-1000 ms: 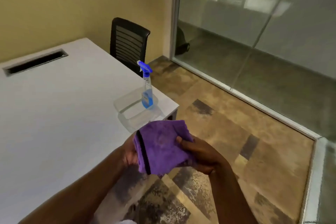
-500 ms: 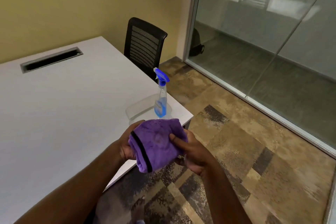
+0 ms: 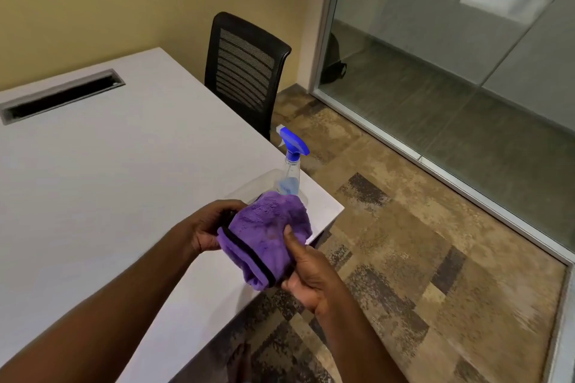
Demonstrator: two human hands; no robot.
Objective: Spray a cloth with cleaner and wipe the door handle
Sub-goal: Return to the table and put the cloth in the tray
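A folded purple cloth (image 3: 264, 236) with a black hem is held between both hands above the near corner of the white table (image 3: 109, 180). My left hand (image 3: 208, 227) grips its left side; my right hand (image 3: 308, 277) holds its right side with the thumb pressed on top. Just behind the cloth stands a clear spray bottle (image 3: 291, 168) with a blue trigger head and a little blue liquid, inside a clear plastic tray (image 3: 258, 186) on the table corner. The cloth hides the bottle's base. No door handle is in view.
A black mesh-back chair (image 3: 245, 71) stands at the table's far side. A cable slot (image 3: 62, 96) is cut into the tabletop. A glass wall with a metal frame (image 3: 435, 158) runs along the right over patterned carpet (image 3: 389, 242). A dark bag (image 3: 334, 65) sits behind the glass.
The view has swung left, so table, bottle and chair sit further right in frame. Both hands keep hold of the cloth, which now overlaps the bottle's base.
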